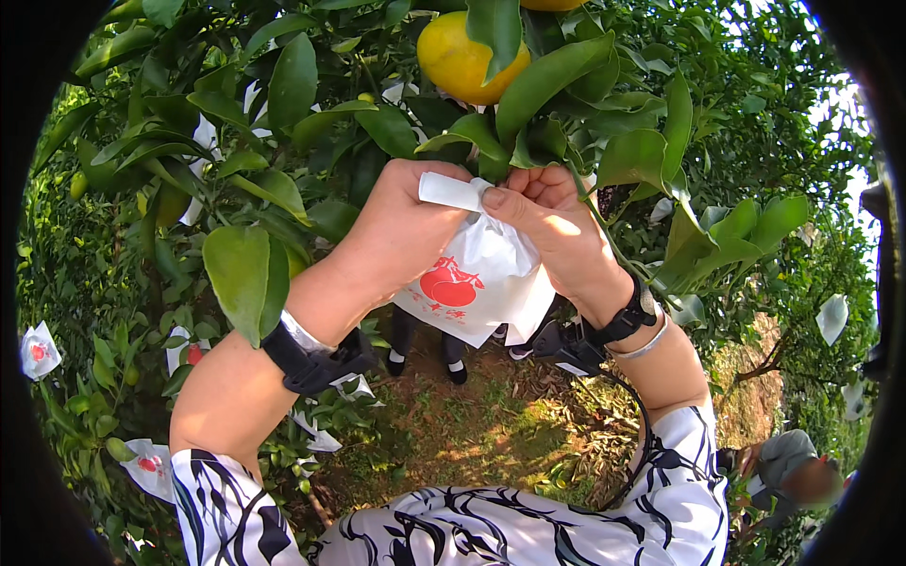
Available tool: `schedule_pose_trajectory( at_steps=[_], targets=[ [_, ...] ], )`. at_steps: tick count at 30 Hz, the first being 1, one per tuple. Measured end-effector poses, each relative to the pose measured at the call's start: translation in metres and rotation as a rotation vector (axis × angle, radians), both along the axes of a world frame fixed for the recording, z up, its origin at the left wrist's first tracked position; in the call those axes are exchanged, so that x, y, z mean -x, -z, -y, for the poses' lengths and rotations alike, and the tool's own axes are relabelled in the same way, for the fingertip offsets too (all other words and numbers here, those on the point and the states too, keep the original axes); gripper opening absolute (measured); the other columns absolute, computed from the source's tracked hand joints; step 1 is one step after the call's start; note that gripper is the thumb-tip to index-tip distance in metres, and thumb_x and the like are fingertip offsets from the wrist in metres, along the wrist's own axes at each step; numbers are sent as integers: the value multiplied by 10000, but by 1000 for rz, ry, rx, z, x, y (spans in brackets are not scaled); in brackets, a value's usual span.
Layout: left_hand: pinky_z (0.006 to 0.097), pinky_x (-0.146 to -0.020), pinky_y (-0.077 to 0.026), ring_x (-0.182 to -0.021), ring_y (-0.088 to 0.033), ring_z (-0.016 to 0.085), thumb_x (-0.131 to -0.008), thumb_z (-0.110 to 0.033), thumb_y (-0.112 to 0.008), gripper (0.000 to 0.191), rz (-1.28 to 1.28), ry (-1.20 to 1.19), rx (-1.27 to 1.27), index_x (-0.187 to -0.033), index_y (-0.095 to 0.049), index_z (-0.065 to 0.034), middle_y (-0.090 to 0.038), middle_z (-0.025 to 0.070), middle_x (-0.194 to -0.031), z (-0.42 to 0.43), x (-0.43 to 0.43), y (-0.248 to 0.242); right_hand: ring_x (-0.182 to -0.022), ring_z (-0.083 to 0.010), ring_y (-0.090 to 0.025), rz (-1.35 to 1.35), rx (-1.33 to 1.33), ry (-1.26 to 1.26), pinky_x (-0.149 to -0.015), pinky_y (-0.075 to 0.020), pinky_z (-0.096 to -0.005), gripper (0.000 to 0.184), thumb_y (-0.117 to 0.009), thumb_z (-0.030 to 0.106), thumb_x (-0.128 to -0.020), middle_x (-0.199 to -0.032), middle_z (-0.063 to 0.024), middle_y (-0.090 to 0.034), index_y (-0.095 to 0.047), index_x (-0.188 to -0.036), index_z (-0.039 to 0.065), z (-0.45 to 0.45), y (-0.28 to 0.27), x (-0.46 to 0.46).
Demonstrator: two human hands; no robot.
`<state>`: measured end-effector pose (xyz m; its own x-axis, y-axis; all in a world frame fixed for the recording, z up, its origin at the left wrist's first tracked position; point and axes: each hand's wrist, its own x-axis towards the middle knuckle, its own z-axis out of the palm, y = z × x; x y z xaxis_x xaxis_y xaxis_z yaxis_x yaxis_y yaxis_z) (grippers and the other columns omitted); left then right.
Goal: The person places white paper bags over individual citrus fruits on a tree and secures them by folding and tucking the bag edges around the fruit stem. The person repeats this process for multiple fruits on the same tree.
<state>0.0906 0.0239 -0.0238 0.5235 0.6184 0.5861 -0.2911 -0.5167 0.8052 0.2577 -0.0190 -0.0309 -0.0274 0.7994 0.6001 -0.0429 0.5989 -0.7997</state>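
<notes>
A white paper fruit bag (488, 272) with a red fruit print and writing hangs between my hands, its top gathered into pleats. My left hand (417, 212) grips the neck of the bag, where a folded paper flap (449, 191) sticks out. On the other side of the neck, my right hand (555, 219) pinches the gathered paper between thumb and fingers. Whatever the bag contains is hidden. Just above my hands hangs a yellow citrus fruit (446, 53), partly covered by a leaf. Green leaves (559, 85) crowd close over both hands.
More white bags hang among branches at the left (41, 351) and right (832, 318). A leafy twig (616, 247) passes beside my right wrist. Dark shoes (456, 371) stand on the ground below. Another person (786, 467) is low at the right. A cable (644, 417) runs along my right arm.
</notes>
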Motion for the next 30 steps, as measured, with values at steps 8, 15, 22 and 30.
schedule_pose_trajectory(
  at_steps=[8, 15, 22, 30],
  targets=[
    [230, -639, -453, -723, -552, 65, -869, -99, -570, 158, -23, 176, 98, -946, -618, 30, -626, 15, -844, 2, 12, 0, -762, -67, -520, 57, -30, 34, -700, -421, -210, 165, -694, 80, -796, -826, -5, -574, -552, -866, 36, -9, -4, 0],
    [243, -638, -465, -713, -572, 81, -888, -130, -562, 164, 84, 67, 112, -921, -629, 17, -640, 23, -842, 7, 6, 1, -763, -64, -529, 129, -79, 123, -696, -439, -200, 173, -678, 115, -820, -835, -6, -578, -541, -882, 29, -15, -5, 4],
    [251, -604, -456, -661, -578, 94, -873, -105, -572, 135, 115, 12, 111, -863, -640, 11, -643, 25, -787, 0, 5, 5, -755, -57, -557, 177, 117, 137, -653, -448, -211, 165, -652, 145, -846, -841, -22, -625, -607, -920, 5, -5, -15, 5],
    [254, -639, -468, -696, -592, 106, -852, -65, -582, 108, 183, -27, 221, -884, -645, 17, -653, 52, -820, 0, -1, 14, -632, -61, -499, 314, 48, 177, -556, -401, -230, 199, -640, 158, -792, -701, -14, -601, -635, -750, -37, -6, -14, 8]
  ],
)
